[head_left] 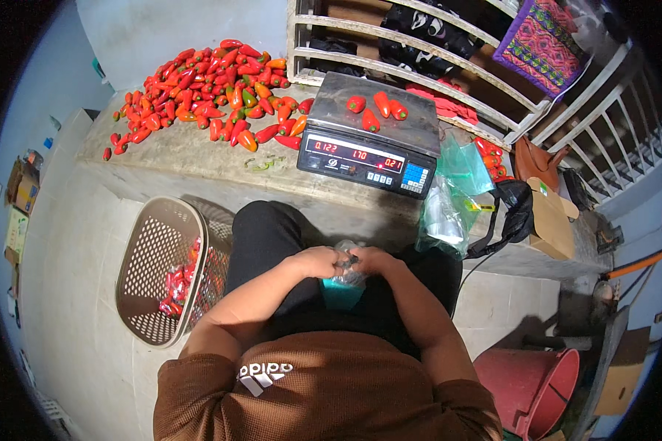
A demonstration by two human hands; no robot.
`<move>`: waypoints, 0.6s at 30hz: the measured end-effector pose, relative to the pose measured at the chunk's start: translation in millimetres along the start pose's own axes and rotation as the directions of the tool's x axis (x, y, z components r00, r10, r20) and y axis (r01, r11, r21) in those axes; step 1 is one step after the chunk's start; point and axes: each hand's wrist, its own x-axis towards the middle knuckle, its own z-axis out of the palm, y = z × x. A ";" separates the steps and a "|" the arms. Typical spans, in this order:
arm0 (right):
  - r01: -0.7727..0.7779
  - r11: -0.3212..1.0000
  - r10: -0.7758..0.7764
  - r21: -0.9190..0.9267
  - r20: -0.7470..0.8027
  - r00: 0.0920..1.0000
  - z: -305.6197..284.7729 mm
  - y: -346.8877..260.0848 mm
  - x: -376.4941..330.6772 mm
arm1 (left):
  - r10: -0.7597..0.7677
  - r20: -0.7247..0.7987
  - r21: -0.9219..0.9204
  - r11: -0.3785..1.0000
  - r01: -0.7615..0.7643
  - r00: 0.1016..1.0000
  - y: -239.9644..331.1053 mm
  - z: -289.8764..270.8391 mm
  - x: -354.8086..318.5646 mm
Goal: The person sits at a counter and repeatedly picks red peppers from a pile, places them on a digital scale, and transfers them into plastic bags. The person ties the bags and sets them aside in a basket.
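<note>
Over my lap, my left hand [316, 262] and my right hand [376, 261] meet, fingers closed on a clear plastic bag [351, 277]. A greenish lower part of the plastic hangs below them. Something dark shows between the fingertips, too small to make out. In front of me on the ledge stands a digital scale [349, 157] with a lit red display. Several red peppers [382, 105] lie on its metal plate, apart from my hands.
A heap of red peppers [206, 88] spreads over the concrete ledge [198, 165]. At left stands a beige basket [141, 272] holding bagged peppers. Green plastic bags [449, 209], a black strap bag [513, 209] and a cardboard box [550, 220] are right. A red bucket [526, 382] lies lower right.
</note>
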 end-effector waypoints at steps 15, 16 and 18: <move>0.004 0.999 -0.005 0.038 0.017 1.000 9.8 10.6 7.4 | -0.019 0.018 0.041 0.999 0.018 1.000 9.1 -9.1 -8.0; -0.006 0.999 0.005 0.033 0.022 1.000 6.6 5.6 3.7 | -0.009 0.007 0.041 0.999 0.009 1.000 5.9 -6.9 -7.1; -0.040 0.998 0.039 0.040 0.037 0.999 1.9 -3.5 -2.5 | 0.009 -0.016 0.043 0.999 -0.008 1.000 -2.4 -0.9 -4.3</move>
